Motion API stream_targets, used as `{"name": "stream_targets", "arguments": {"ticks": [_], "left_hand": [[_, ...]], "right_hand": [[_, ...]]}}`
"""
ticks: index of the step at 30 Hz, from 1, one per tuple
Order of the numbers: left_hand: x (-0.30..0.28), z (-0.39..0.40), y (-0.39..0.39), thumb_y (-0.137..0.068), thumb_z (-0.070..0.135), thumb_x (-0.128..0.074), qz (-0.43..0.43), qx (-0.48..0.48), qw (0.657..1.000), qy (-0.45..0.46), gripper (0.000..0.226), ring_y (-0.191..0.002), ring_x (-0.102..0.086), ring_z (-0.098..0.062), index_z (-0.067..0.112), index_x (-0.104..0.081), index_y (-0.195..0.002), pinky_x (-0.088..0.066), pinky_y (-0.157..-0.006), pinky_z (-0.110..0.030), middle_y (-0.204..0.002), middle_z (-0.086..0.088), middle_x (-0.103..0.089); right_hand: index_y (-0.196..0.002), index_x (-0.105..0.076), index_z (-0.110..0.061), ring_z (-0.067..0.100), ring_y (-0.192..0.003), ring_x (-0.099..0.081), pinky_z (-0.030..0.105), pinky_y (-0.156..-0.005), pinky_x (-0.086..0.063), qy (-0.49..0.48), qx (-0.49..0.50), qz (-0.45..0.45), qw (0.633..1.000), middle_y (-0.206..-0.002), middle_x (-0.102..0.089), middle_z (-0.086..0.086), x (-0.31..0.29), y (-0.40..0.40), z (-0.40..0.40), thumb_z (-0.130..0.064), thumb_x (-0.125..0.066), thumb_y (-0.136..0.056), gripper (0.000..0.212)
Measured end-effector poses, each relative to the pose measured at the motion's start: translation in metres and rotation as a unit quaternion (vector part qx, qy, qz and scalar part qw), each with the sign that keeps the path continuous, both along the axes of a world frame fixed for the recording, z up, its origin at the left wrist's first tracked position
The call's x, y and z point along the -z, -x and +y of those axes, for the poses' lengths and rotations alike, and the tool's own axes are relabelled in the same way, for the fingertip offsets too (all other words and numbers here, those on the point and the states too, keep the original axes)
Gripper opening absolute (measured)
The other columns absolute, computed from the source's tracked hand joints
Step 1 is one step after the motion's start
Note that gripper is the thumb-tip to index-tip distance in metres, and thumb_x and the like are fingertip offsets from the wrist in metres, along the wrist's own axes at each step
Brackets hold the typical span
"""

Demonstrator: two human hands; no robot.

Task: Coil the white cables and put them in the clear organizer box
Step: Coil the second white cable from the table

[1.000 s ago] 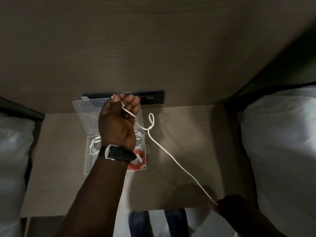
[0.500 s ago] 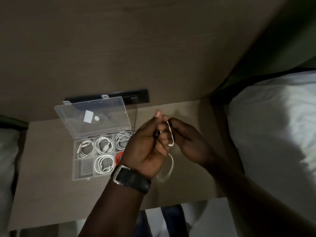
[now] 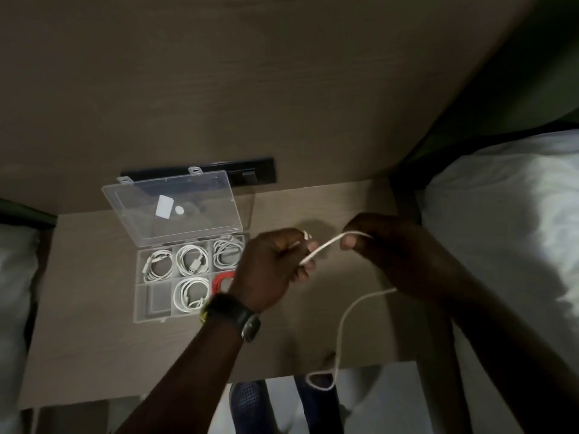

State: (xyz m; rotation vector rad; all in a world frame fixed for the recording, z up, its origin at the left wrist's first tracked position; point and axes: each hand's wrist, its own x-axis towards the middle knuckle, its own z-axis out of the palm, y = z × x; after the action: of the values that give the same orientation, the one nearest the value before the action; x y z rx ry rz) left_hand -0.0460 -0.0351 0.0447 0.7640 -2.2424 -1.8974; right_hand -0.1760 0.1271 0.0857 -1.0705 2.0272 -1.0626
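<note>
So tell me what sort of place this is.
Probably a bedroom, maybe a hotel room: a small wooden bedside table stands between white pillows on either side, against a wood headboard panel with a black outlet strip.

Both forearms bare, no sleeves visible. Left wrist: dark wristwatch [image 3: 233, 316], wide black strap, metallic case edge with yellowish glint. Right hand [image 3: 382, 245]: no rings or bands seen

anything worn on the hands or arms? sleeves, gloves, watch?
Both forearms are bare: no sleeves, no gloves. The left hand has a dark wristwatch on its wrist, with a wide black strap, a metal-edged case turned to the side and a small yellowish spot at the strap's near edge. The right hand and its wrist show nothing worn. No rings visible, though the light is dim.
</note>
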Motion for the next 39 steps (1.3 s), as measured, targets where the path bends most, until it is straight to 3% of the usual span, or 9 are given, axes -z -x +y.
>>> {"name": "stream_targets", "arguments": {"ticks": [4,8,11,15,18,25,30,34,39], "left_hand": [[-0.012,0.024,0.002,-0.1,0.04,-0.047,-0.068,-0.057,0.976,-0.197,0.047,-0.044,-0.041,-0.011,0.007,-0.07,-0.075,-0.033,-0.045,-0.02,-0.053,-0.002,-0.049],[-0.02,0.016,0.015,-0.1,0.027,-0.045,0.062,-0.142,0.816,-0.556,0.032,-0.044,-0.04,-0.007,0.004,-0.065,-0.087,-0.033,-0.045,-0.016,-0.058,0.001,-0.046],[-0.015,-0.012,0.02,-0.1,0.018,-0.041,0.169,-0.236,0.748,-0.596,0.025,-0.056,-0.055,-0.006,0.005,-0.063,-0.098,-0.042,-0.059,-0.014,-0.068,0.003,-0.058],[-0.001,-0.031,0.028,-0.101,0.017,-0.045,0.139,-0.295,0.902,-0.284,0.022,-0.067,-0.065,-0.015,0.004,-0.063,-0.098,-0.054,-0.069,-0.028,-0.078,-0.004,-0.065],[0.007,-0.004,0.024,-0.098,0.025,-0.046,0.029,-0.092,0.995,0.027,0.028,-0.06,-0.063,-0.022,0.007,-0.066,-0.09,-0.051,-0.063,-0.037,-0.07,-0.003,-0.067],[-0.026,0.013,0.026,-0.1,0.026,-0.044,-0.035,-0.117,0.909,-0.399,0.036,-0.04,-0.028,-0.007,0.0,-0.065,-0.088,-0.016,-0.041,-0.02,-0.052,0.003,-0.041],[-0.034,-0.006,0.032,-0.097,0.008,-0.041,0.096,-0.275,0.77,-0.568,0.022,-0.045,-0.046,-0.009,-0.001,-0.061,-0.093,-0.045,-0.042,-0.02,-0.062,-0.001,-0.05],[-0.009,-0.022,0.03,-0.102,0.011,-0.041,0.092,-0.347,0.905,-0.229,0.026,-0.056,-0.056,-0.011,0.0,-0.063,-0.099,-0.048,-0.057,-0.021,-0.071,-0.004,-0.059],[0.006,-0.002,0.011,-0.102,0.016,-0.048,0.005,-0.073,0.997,-0.001,0.022,-0.061,-0.06,-0.017,0.005,-0.066,-0.095,-0.05,-0.059,-0.027,-0.073,-0.007,-0.063]], "right_hand": [[-0.079,-0.068,-0.022,0.003,-0.057,-0.052,0.019,-0.056,-0.039,0.025,0.115,-0.007,0.993,-0.062,-0.058,-0.008,0.029,0.018,-0.018,-0.033,-0.068,-0.091,0.017],[-0.071,-0.064,-0.034,-0.002,-0.047,-0.051,0.023,-0.057,-0.036,-0.025,0.119,-0.053,0.991,-0.053,-0.058,-0.016,0.065,-0.007,-0.027,-0.042,-0.055,-0.098,0.029],[-0.084,-0.061,-0.024,0.005,-0.051,-0.056,0.028,-0.053,-0.04,-0.056,0.037,-0.084,0.994,-0.064,-0.063,-0.001,0.063,-0.037,-0.02,-0.04,-0.045,-0.103,0.03],[-0.091,-0.049,-0.028,0.012,-0.062,-0.057,0.036,-0.06,-0.048,-0.091,-0.123,0.046,0.987,-0.067,-0.055,-0.005,0.035,-0.046,-0.01,-0.049,-0.032,-0.101,0.029],[-0.096,-0.058,-0.027,0.01,-0.063,-0.061,0.028,-0.059,-0.046,-0.024,-0.05,0.137,0.989,-0.071,-0.062,-0.004,0.013,-0.018,-0.021,-0.05,-0.032,-0.099,0.035],[-0.078,-0.069,-0.025,0.012,-0.068,-0.067,0.038,-0.068,-0.053,0.035,0.142,0.069,0.987,-0.069,-0.07,-0.001,0.055,0.022,-0.044,-0.045,-0.064,-0.091,0.025],[-0.084,-0.066,-0.02,0.009,-0.067,-0.062,0.03,-0.066,-0.049,0.004,0.079,0.047,0.996,-0.068,-0.064,-0.002,0.071,-0.019,-0.037,-0.044,-0.052,-0.096,0.03],[-0.086,-0.058,-0.023,0.008,-0.065,-0.054,0.021,-0.061,-0.04,-0.048,-0.132,0.051,0.989,-0.071,-0.054,-0.009,0.062,-0.049,-0.025,-0.037,-0.044,-0.103,0.025],[-0.088,-0.065,-0.028,0.006,-0.072,-0.063,0.026,-0.065,-0.05,0.049,-0.046,0.097,0.993,-0.077,-0.064,-0.013,0.02,-0.01,-0.03,-0.034,-0.054,-0.098,0.016]]}}
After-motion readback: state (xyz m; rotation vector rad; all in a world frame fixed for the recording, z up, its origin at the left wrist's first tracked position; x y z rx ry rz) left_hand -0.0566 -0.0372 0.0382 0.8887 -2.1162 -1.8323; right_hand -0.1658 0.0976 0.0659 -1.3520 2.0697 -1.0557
